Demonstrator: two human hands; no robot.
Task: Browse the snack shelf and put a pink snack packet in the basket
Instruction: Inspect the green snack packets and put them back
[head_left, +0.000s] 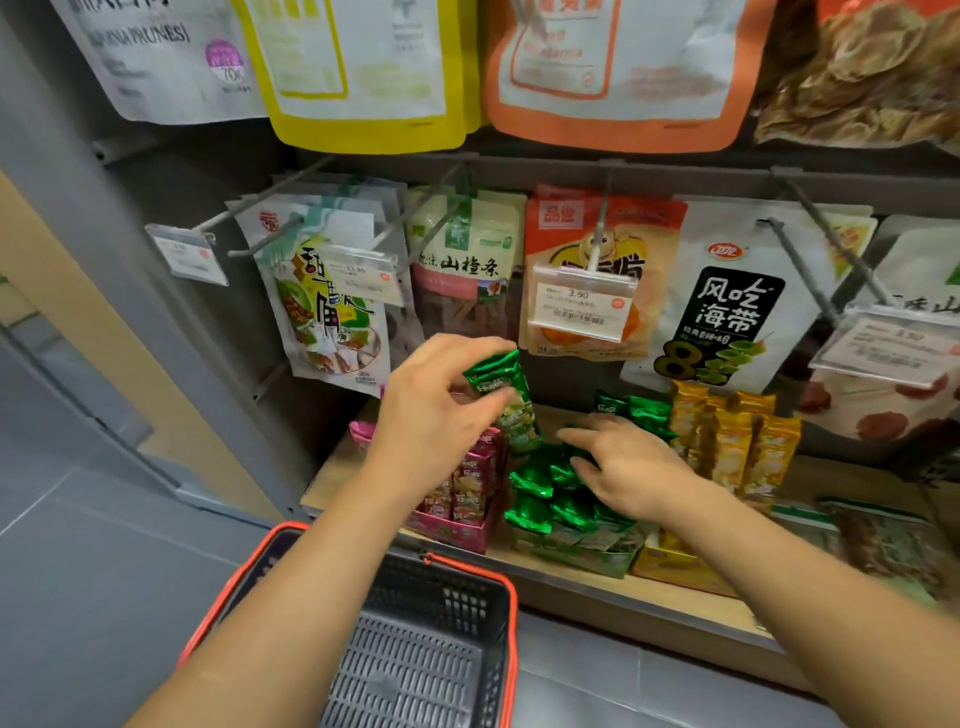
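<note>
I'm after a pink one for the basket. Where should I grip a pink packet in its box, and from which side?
Pinch the top edge of a pink packet, coming down from above. They stand upright, packed close in the pink box, so only the tops stick out free; the sides are wedged.

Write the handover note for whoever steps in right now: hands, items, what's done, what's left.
Left hand: holds a green packet up, above the pink packets.
Right hand: on the heap of green packets; grip unclear.
Pink packets: upright in the pink box on the shelf, none taken.
Basket: below the shelf, under the left forearm; no packet seen inside.
Done: browsing only.
Left: put the green packet back, take a pink one, drop it in the basket.
</note>
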